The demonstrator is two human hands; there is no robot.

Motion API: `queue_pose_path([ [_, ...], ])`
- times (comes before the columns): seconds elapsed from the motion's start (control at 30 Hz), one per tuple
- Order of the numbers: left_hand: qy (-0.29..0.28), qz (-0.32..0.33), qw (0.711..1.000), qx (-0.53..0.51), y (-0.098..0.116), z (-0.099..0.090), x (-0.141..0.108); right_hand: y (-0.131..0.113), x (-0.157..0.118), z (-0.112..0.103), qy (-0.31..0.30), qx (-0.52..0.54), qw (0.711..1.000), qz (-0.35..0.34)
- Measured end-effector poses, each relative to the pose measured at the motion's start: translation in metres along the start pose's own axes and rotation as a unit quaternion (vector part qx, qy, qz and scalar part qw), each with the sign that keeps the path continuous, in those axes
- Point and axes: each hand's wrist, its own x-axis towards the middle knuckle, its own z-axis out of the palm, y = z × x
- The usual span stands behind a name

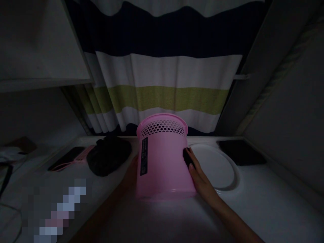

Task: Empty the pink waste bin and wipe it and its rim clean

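Observation:
A pink plastic bin is held upright in the middle, its perforated rim at the top and a dark label on its left side. My left hand supports the bin's left side; its fingers are mostly hidden in shadow and behind the bin. On the right, my right hand presses against the bin's side, with a small black object between the fingers and the bin. What the black object is cannot be made out.
A black bundled bag lies left of the bin, beside a pink mesh item and a dark flat object. Right are a round white lid or tray and a black flat item. A striped curtain hangs behind.

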Motion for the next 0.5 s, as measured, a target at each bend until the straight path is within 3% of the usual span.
queue_pose_path([
  [0.07, 0.02, 0.029, 0.999, 0.027, 0.008, -0.01, 0.002, 0.0, 0.0, -0.001, 0.006, 0.0, 1.0, -0.001],
  [0.17, 0.078, 0.051, 0.995, 0.019, 0.039, -0.023, 0.004, 0.0, -0.001, 0.001, 0.007, -0.003, 1.0, -0.007],
  [0.27, -0.053, 0.023, 0.998, -0.033, 0.074, -0.023, 0.001, 0.0, -0.001, 0.004, 0.004, -0.012, 1.0, -0.014],
  [0.3, -0.06, 0.027, 0.997, -0.03, 0.082, -0.02, -0.001, 0.0, -0.002, 0.004, 0.002, -0.015, 1.0, -0.014],
  [0.4, -0.045, 0.039, 0.998, -0.02, 0.088, -0.011, -0.006, 0.002, -0.002, 0.005, -0.001, -0.012, 1.0, -0.004],
  [0.5, -0.023, 0.048, 0.999, -0.001, 0.081, -0.008, -0.01, 0.008, 0.0, 0.006, -0.002, 0.02, 1.0, 0.023],
])
